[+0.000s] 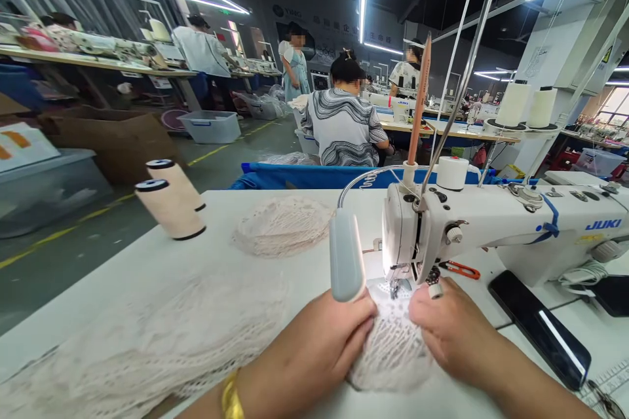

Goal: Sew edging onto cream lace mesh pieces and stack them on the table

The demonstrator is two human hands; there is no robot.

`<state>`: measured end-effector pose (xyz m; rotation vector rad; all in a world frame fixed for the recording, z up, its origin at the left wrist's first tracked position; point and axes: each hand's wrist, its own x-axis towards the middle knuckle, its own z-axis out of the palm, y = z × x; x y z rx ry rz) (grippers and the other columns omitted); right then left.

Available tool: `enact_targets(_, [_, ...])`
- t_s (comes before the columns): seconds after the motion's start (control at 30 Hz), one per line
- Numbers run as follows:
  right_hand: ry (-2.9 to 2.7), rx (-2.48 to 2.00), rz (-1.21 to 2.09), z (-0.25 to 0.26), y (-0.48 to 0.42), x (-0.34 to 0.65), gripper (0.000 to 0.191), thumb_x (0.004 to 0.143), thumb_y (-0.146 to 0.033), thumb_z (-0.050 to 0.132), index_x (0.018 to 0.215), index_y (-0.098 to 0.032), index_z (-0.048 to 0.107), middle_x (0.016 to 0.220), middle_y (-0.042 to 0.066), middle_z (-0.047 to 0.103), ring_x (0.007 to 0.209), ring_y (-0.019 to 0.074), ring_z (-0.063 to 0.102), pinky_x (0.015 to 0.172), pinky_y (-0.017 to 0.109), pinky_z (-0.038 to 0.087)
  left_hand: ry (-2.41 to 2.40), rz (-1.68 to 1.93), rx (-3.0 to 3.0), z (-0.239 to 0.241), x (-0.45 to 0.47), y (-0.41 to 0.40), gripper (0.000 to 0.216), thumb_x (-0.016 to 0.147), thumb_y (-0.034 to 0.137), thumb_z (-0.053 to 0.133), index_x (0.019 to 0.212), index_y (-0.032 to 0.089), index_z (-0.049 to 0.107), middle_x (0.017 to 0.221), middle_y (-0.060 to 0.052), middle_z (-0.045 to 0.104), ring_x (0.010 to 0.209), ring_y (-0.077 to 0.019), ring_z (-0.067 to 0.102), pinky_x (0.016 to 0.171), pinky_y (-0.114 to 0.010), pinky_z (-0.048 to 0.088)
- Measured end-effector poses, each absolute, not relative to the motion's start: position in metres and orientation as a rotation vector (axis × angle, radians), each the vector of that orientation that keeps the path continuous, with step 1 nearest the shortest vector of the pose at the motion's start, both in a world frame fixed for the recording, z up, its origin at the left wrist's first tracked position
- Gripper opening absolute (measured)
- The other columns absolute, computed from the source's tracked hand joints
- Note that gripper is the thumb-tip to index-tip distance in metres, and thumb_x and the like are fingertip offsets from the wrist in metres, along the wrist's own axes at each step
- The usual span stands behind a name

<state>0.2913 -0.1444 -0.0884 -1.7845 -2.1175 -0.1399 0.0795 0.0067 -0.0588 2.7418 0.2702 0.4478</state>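
Observation:
A piece of cream openwork mesh fabric (393, 347) lies under the presser foot (394, 288) of a white JUKI sewing machine (515, 226). My left hand (327, 340) curls round the fabric's left edge, fingers closed on it. My right hand (449, 330) presses and pinches the fabric's right side, just below the needle area. A grey lamp head (345, 255) on a gooseneck hangs right above my left hand. A gold bangle (230, 398) is on my left wrist.
More mesh fabric is heaped at the front left (162, 340) and farther back (282, 226). Two thread cones (171, 200) lie on the table's left edge. Orange snips (462, 269) and a black phone (540, 327) lie right of the needle. A seated person (344, 121) works ahead.

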Motion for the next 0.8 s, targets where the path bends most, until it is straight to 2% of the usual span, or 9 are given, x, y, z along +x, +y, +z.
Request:
enact_targets(0.07, [-2.051,-1.854,-0.199,-0.087,-0.146,0.297,0.023,0.085,-0.001,0.058,0.078,-0.022,0.057,0.084,0.006,0.065,0.090,0.0266,0.057,0.077,0.037,0.043,0.185,0.353,2.727,-0.063,0.079,0.005,0.031,0.106,0.017,0.044,0.083,0.021,0.064,0.088,-0.003,0.068,0.074,-0.0190,0.065,0.065,-0.030,0.048])
enact_targets(0.13, [-2.048,-1.818,-0.166,-0.084,-0.148,0.297,0.022,0.086,0.000,0.057,0.083,-0.022,0.060,0.086,0.005,0.066,0.091,0.0261,0.057,0.079,0.037,0.043,0.111,0.436,2.739,-0.068,0.079,0.003,0.034,0.107,0.016,0.043,0.081,0.021,0.064,0.088,-0.004,0.067,0.074,-0.0193,0.063,0.063,-0.031,0.045])
enact_targets(0.23, [-2.160,-1.668,-0.043,-0.081,-0.149,0.290,0.022,0.088,-0.002,0.058,0.093,-0.022,0.063,0.101,0.003,0.074,0.093,0.0232,0.059,0.083,0.036,0.043,0.030,0.626,2.745,-0.076,0.082,0.000,0.032,0.107,0.013,0.044,0.089,0.021,0.068,0.096,-0.005,0.071,0.082,-0.0214,0.066,0.069,-0.034,0.048])
enact_targets(0.3, [-2.222,-1.629,0.014,-0.080,-0.149,0.286,0.020,0.087,-0.002,0.059,0.091,-0.022,0.061,0.107,0.002,0.076,0.091,0.0210,0.060,0.083,0.035,0.042,-0.029,0.647,2.733,-0.079,0.084,-0.001,0.025,0.105,0.011,0.050,0.094,0.022,0.069,0.101,-0.005,0.075,0.089,-0.0227,0.068,0.075,-0.036,0.052])
enact_targets(0.47, [-2.230,-1.732,0.050,-0.080,-0.151,0.287,0.021,0.086,0.000,0.060,0.086,-0.021,0.057,0.105,0.000,0.076,0.090,0.0204,0.060,0.083,0.035,0.039,-0.047,0.629,2.778,-0.082,0.085,-0.005,0.016,0.101,0.012,0.062,0.090,0.022,0.067,0.099,-0.002,0.079,0.087,-0.0250,0.070,0.078,-0.040,0.055])
enact_targets(0.67, [-2.239,-1.827,0.077,-0.075,-0.150,0.287,0.023,0.086,0.001,0.059,0.089,-0.022,0.059,0.104,0.002,0.076,0.093,0.0226,0.060,0.085,0.036,0.041,0.027,0.666,2.819,-0.083,0.085,-0.007,0.017,0.098,0.009,0.062,0.087,0.022,0.066,0.101,-0.002,0.080,0.087,-0.0255,0.072,0.078,-0.041,0.056])
enact_targets(0.8, [-2.190,-1.827,0.050,-0.079,-0.148,0.289,0.026,0.089,0.001,0.058,0.098,-0.023,0.064,0.103,0.004,0.075,0.098,0.0253,0.060,0.087,0.037,0.043,0.073,0.670,2.824,-0.082,0.089,-0.002,0.018,0.098,0.008,0.061,0.095,0.022,0.072,0.104,-0.003,0.080,0.088,-0.0248,0.074,0.080,-0.040,0.057])
